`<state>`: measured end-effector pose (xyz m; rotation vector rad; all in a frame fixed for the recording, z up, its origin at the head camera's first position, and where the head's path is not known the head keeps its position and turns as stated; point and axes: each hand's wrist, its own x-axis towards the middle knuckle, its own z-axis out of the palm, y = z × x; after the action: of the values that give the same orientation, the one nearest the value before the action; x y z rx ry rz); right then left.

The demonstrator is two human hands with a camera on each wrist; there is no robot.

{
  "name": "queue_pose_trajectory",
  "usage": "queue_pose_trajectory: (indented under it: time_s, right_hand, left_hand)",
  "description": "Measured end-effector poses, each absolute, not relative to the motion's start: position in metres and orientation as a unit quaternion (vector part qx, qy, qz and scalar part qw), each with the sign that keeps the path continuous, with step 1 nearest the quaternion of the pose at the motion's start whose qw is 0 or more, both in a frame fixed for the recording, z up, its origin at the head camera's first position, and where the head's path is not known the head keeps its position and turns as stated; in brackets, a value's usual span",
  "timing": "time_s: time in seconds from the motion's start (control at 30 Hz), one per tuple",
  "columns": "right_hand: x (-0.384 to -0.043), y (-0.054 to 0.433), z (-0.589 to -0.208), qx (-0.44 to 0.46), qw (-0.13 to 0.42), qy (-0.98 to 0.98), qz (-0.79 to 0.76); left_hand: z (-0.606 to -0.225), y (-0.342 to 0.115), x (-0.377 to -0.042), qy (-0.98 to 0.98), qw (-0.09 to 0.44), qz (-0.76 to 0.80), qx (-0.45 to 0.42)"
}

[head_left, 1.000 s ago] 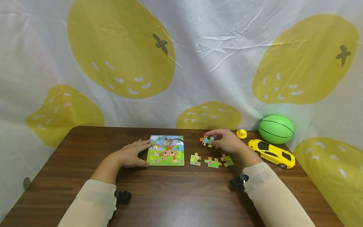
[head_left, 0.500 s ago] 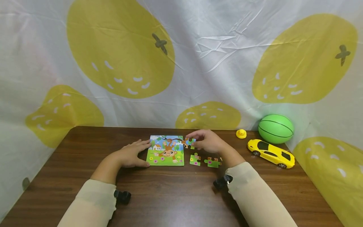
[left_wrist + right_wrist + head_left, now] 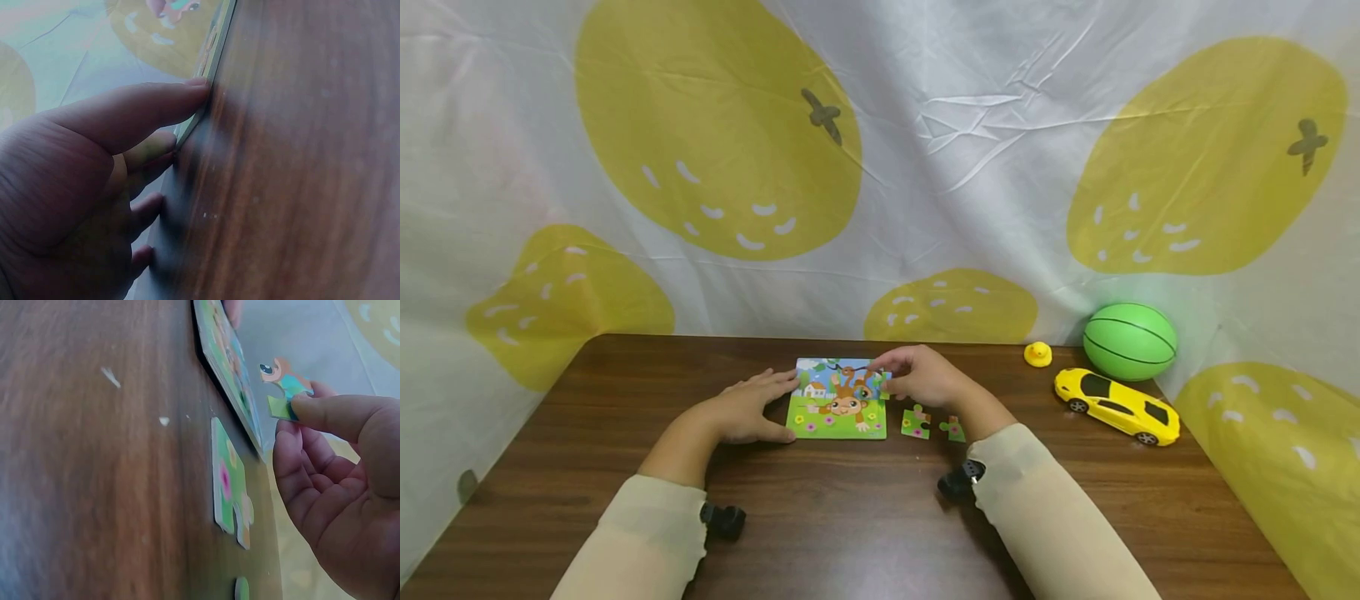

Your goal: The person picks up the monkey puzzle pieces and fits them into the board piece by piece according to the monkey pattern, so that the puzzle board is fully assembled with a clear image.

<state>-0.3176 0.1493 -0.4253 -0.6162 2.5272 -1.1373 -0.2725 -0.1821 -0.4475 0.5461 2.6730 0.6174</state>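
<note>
A square puzzle board [image 3: 831, 423] with a monkey picture lies on the table. My left hand [image 3: 747, 410] rests at its left side, fingers spread along the upper edge and thumb at the near left corner. In the left wrist view the thumb [image 3: 156, 109] touches the board's edge. Over the board's right part, my right hand [image 3: 925, 379] pinches a jigsaw piece [image 3: 289, 384] between thumb and fingers. In the right wrist view this piece is held raised, apart from the board. Right of the board lie a green jigsaw piece [image 3: 912, 423] and another piece [image 3: 952, 430], partly covered by the right wrist.
A yellow toy car [image 3: 1116, 406], a small rubber duck [image 3: 1038, 354] and a green ball [image 3: 1131, 342] stand at the table's right back. A lemon-patterned cloth [image 3: 970, 208] hangs behind the brown table [image 3: 850, 517].
My right hand has carried the pinched jigsaw piece leftward from beside the board to above its right part. The forearm now hides the rightmost loose piece. My left hand has stayed still.
</note>
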Motion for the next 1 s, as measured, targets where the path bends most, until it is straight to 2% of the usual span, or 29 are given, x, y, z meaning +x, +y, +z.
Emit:
queue_pose_trajectory:
  time_s: [0.4, 0.67, 1.0]
  right_hand:
    - [-0.322, 0.131, -0.429, -0.225, 0.157, 0.899, -0.342]
    - [-0.321, 0.122, -0.431, -0.230, 0.122, 0.923, -0.282]
    - [-0.321, 0.117, -0.431, -0.248, 0.136, 0.920, -0.272]
  left_hand:
    - [-0.448, -0.182, -0.273, 0.941, 0.169, 0.220, 0.195]
    - [-0.447, -0.182, -0.273, 0.941, 0.167, 0.218, 0.198]
    - [-0.447, -0.182, -0.271, 0.940, 0.171, 0.219, 0.199]
